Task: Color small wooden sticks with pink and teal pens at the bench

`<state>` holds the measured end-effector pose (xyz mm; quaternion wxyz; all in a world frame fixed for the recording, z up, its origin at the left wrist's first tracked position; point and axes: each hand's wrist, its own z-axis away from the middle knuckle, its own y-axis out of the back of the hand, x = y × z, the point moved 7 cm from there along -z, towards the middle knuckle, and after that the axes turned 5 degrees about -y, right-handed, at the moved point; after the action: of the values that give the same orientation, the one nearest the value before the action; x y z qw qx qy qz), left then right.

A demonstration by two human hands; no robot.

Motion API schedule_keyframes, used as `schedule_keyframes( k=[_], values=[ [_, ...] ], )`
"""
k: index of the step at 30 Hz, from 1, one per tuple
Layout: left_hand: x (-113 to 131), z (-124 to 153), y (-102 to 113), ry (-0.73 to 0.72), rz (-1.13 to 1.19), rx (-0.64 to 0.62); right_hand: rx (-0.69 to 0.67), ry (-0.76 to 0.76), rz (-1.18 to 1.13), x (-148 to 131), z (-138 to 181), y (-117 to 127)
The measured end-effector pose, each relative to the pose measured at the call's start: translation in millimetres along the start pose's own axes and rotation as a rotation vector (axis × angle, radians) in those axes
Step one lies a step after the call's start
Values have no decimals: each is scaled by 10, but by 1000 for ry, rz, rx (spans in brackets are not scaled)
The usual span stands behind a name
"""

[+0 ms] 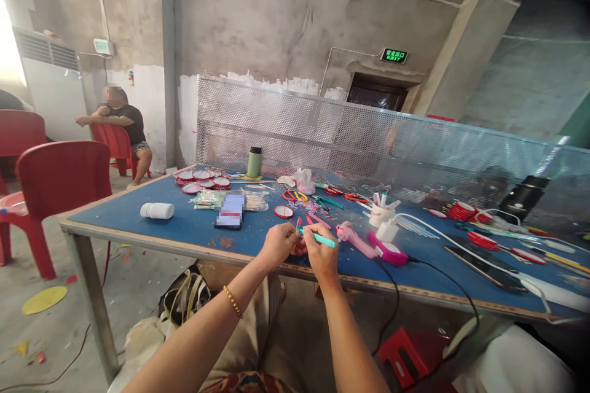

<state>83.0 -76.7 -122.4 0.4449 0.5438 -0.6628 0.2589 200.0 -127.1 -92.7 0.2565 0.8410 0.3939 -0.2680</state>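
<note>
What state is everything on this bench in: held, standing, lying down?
left hand: closed on teal stick
right hand: closed on teal stick
teal stick: held in both hands
green flask: upright, capped
white bottle: lying on its side
pink glue gun: lying flat
white cup: upright, holding sticks

Red plastic chairs (64, 178): three, at 9 to 10 o'clock.
Red-rimmed discs (201, 174): six clustered at 11 o'clock, plus one alone near centre.
Green flask (254, 161): one, at 12 o'clock.
White bottle (157, 210): one.
Pink glue gun (357, 239): one.
Teal stick (322, 239): one, pinched between left hand (279, 245) and right hand (322, 256).
</note>
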Motion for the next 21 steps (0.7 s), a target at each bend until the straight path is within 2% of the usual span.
schedule_keyframes(
  k=[9,21],
  values=[
    [-11,12,-21,28,71,-19,28,-24,-53,40,8,9],
    [-3,9,-11,11,32,-16,6,-10,-5,31,-2,-6]
  ],
)
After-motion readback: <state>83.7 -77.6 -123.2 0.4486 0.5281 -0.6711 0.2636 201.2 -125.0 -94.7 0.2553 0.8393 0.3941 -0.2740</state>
